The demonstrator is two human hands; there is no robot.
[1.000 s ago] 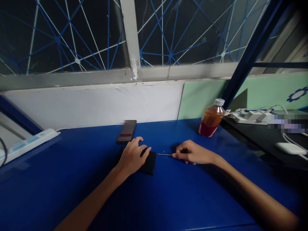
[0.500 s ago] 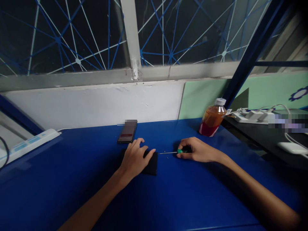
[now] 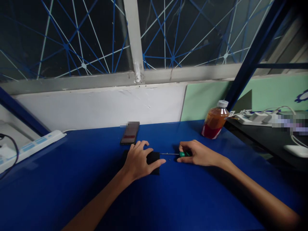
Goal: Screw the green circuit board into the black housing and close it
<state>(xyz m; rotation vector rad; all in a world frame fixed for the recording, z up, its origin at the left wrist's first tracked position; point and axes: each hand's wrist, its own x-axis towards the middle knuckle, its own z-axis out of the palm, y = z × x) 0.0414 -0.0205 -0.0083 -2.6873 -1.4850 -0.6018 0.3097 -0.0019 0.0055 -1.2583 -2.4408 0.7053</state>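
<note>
My left hand (image 3: 137, 161) lies over a flat black box-like object (image 3: 154, 158), its fingers spread and its thumb stretched past the object's right edge. The hand covers much of the object, so its kind cannot be made out. In my right hand (image 3: 196, 153) is a screwdriver (image 3: 182, 154) with a green and black handle, pinched between thumb and fingers. Its thin metal shaft points left, lying nearly level, with the tip at the black object's right edge. A tiny dark piece, perhaps a screw (image 3: 169, 159), lies just below the shaft.
Behind my left hand a phone (image 3: 130, 133) lies on the blue table (image 3: 192, 199). A bottle of orange-brown drink (image 3: 215, 120) stands at the back right. A white power strip (image 3: 36, 147) lies along the left, another (image 3: 255, 118) on the black surface at right.
My left thumb has slid right and down, now reaching beyond the black object's edge. My right fingers have shifted on the screwdriver, showing more green handle. The view has shifted slightly.
</note>
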